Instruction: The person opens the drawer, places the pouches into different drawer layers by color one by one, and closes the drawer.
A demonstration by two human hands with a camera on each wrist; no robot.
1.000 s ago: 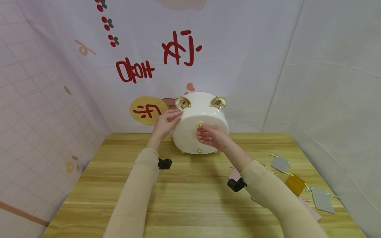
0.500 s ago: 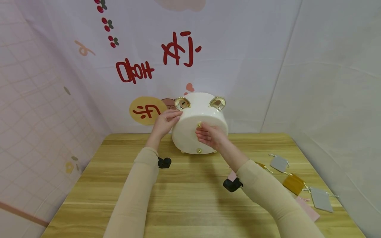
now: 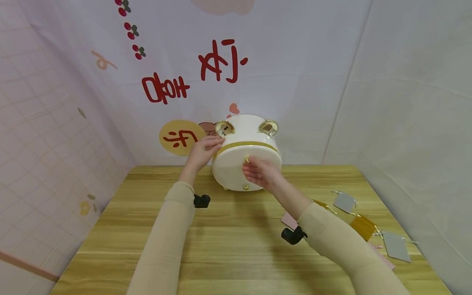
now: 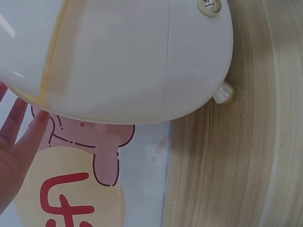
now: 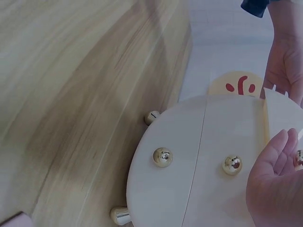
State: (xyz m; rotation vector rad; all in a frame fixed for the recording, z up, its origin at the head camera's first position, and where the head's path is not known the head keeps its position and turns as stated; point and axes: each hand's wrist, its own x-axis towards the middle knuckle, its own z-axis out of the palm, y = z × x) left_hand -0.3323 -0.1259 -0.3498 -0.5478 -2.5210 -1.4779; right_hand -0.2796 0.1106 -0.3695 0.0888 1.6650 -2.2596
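A white rounded jewelry box (image 3: pixel 229 172) with two gold ear-shaped pieces stands upright against the back wall. My right hand (image 3: pixel 264 172) pinches the gold top knob (image 3: pixel 247 160). The top drawer (image 5: pixel 284 116) juts out from the front, and a yellow band (image 3: pixel 241 144) shows behind its edge. Lower down are a middle knob (image 5: pixel 232 165), hidden by the hand in the head view, and a bottom knob (image 3: pixel 246 187). Fairly straight fingers of my left hand (image 3: pixel 203 152) touch the box's upper left side, below one gold ear (image 3: pixel 225 128).
To the right lie several drawstring pouches: a grey one (image 3: pixel 344 202), a mustard one (image 3: pixel 363 227), another grey one (image 3: pixel 396 246) and a pink one (image 3: pixel 289 220) partly behind the right forearm. A printed cloth (image 3: pixel 295 82) hangs behind the wooden table (image 3: pixel 221 254).
The top drawer has come out a little toward me, with the right hand and knob moving slightly down in the head view. The yellow band has appeared. The left hand stays at the box's side.
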